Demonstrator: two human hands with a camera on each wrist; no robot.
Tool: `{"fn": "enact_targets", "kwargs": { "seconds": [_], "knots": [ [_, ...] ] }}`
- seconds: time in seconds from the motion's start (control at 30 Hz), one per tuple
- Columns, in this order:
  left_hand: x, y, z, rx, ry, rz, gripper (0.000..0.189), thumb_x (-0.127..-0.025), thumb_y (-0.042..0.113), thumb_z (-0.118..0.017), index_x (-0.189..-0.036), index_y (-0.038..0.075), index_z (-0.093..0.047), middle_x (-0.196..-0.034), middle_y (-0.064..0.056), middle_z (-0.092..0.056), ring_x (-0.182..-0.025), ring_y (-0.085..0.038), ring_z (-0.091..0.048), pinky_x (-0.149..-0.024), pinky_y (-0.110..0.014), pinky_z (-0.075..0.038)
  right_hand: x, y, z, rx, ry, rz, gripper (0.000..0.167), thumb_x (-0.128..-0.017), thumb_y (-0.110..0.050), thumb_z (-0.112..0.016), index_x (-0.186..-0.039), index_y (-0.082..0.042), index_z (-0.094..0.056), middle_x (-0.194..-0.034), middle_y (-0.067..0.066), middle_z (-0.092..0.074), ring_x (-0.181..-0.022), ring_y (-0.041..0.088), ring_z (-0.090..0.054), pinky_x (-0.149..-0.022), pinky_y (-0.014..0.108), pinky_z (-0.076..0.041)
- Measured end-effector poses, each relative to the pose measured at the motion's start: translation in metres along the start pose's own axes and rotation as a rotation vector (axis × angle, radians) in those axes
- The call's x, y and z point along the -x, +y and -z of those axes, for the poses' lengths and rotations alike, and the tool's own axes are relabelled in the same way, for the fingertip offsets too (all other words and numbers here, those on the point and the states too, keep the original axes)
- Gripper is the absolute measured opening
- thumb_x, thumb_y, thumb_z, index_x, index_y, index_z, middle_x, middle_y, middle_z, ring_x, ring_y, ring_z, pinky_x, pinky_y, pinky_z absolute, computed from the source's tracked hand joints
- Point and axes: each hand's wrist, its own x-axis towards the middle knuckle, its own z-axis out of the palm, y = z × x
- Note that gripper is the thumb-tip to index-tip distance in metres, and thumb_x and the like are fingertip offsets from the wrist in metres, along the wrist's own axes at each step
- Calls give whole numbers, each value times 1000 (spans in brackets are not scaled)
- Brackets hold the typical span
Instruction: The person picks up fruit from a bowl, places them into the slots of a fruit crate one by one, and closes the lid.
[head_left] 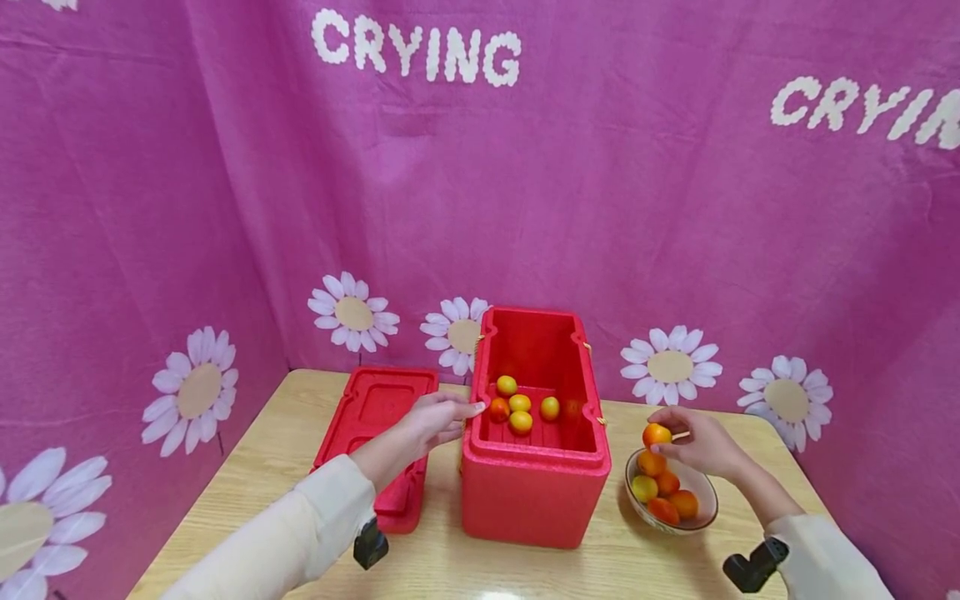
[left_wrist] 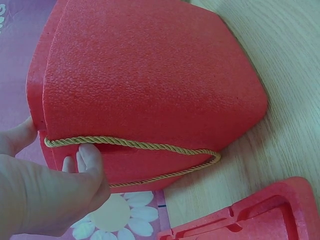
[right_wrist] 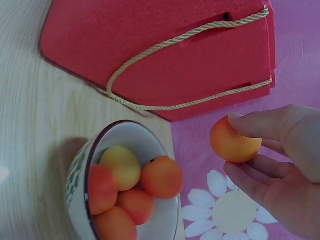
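My right hand pinches a small orange-yellow round fruit between thumb and fingers, above a bowl. Several more fruits, orange, red and yellow, lie in that bowl, which is white inside with a dark rim. At the left wall of an open red foam box, my left hand grips the top edge, thumb on the rim and fingers against the outside by a gold rope handle. Inside the box, on its floor, are several yellow fruits and a red-orange one.
The red lid lies on the wooden table, left of the box and partly behind my left forearm. A pink cloth with white flowers hangs behind and on both sides. A second rope handle hangs on the box's right wall.
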Motion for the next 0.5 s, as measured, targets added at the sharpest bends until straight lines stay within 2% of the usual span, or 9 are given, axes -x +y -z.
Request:
{"fn": "enact_targets", "kwargs": {
  "seconds": [0.2, 0.43, 0.5],
  "knots": [
    [0, 2, 0, -16, -3, 4, 45, -85, 23, -72, -119, 1, -53, -110, -11, -64, -93, -21, -64, -97, -37, -54, -9, -6, 4, -6, 5, 33, 36, -80, -11, -75, -109, 4, -61, -97, 14, -70, -87, 26, -68, -78, 40, -60],
    [-1, 1, 1, -14, -7, 8, 44, -85, 22, -72, -119, 1, -53, -108, -10, -64, -93, -21, -62, -98, -38, -54, -18, -10, 8, 4, 8, 71, 37, -79, -12, -77, -109, 4, -62, -96, 13, -70, -86, 26, -69, -77, 37, -60],
    [-2, 0, 0, -10, -7, 7, 43, -85, 22, -72, -118, 1, -54, -105, -9, -64, -91, -21, -62, -98, -38, -54, -20, -11, 9, 6, 6, 80, 36, -79, -11, -77, -109, 4, -62, -96, 13, -70, -86, 25, -69, -76, 32, -60]
  ]
}}
